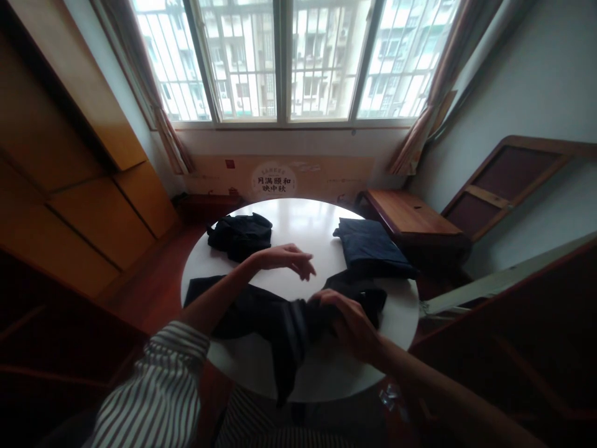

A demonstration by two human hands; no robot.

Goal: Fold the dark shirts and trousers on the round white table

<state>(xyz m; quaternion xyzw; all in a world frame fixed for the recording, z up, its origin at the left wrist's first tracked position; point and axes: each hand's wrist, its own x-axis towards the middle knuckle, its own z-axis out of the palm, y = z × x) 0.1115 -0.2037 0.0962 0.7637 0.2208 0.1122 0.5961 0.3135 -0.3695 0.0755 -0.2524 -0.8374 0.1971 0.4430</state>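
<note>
A dark garment (252,311) lies spread and bunched across the near part of the round white table (298,379). Faint lighter stripes show on it near the middle, and one end droops toward the table's front edge. My right hand (349,320) is closed on the bunched cloth at its right side. Above the garment hovers my left hand (286,258), fingers loosely apart and nothing in them. Beyond my left hand sits a crumpled black cloth item (242,235). At the far right of the table lies a folded dark blue garment (375,246).
A low wooden table (413,214) stands past the right edge of the round table. Wooden cabinets (93,205) line the left side, and a barred window (280,62) with tied curtains is ahead. Some clear, shiny item (394,398) is low at the right.
</note>
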